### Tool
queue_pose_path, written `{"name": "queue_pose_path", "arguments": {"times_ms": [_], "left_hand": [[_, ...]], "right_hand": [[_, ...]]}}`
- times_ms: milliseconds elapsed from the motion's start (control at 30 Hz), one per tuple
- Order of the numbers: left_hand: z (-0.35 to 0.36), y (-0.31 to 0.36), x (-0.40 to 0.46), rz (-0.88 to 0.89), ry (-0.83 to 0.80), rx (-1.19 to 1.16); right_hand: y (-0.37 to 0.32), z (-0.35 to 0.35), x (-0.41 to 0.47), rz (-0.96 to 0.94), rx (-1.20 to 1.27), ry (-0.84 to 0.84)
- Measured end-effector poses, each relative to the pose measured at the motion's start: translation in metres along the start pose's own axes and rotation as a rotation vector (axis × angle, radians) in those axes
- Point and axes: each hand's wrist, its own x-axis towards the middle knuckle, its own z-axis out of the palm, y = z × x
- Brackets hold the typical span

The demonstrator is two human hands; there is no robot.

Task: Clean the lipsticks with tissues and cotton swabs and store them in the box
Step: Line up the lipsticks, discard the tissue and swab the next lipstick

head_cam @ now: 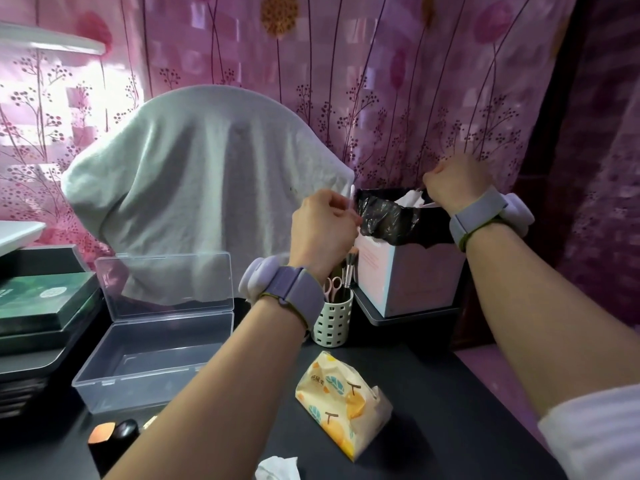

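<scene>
Above the bin [412, 271], your left hand [322, 230] pinches a cotton swab [352, 199]; right hand [453, 185] pinches its black liner [381, 216]; labels unreadable.

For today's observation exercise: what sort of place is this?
Probably a home dressing table: a holder of makeup brushes and scissors, a tissue pack, and a pink flowered curtain behind.

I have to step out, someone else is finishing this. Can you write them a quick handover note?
Left hand pinches a cotton swab, held upright beside the bin.
Right hand is over the bin, fingers curled on something small; what it is cannot be told.
Clear box is open and empty.
Lipstick lies on the table's near left, tissue pack mid-table.
Done: nothing stored. Left: clean lipsticks, box them.
</scene>
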Motion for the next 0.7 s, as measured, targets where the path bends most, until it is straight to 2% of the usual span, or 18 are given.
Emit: {"name": "queue_pose_path", "arguments": {"times_ms": [267,367,500,700], "left_hand": [[0.003,0.001,-0.002,0.01,-0.004,0.011],[0.001,0.002,-0.003,0.015,-0.01,0.011],[-0.003,0.005,-0.004,0.0,-0.013,-0.038],[-0.003,-0.001,0.001,-0.042,0.009,-0.107]], "right_hand": [[-0.018,-0.016,-0.032,-0.062,0.017,-0.012],[-0.025,-0.022,-0.05,-0.125,0.015,0.064],[-0.034,-0.026,-0.059,-0.246,0.119,0.137],[-0.055,-0.019,-0.075,-0.393,0.295,0.075]]}}
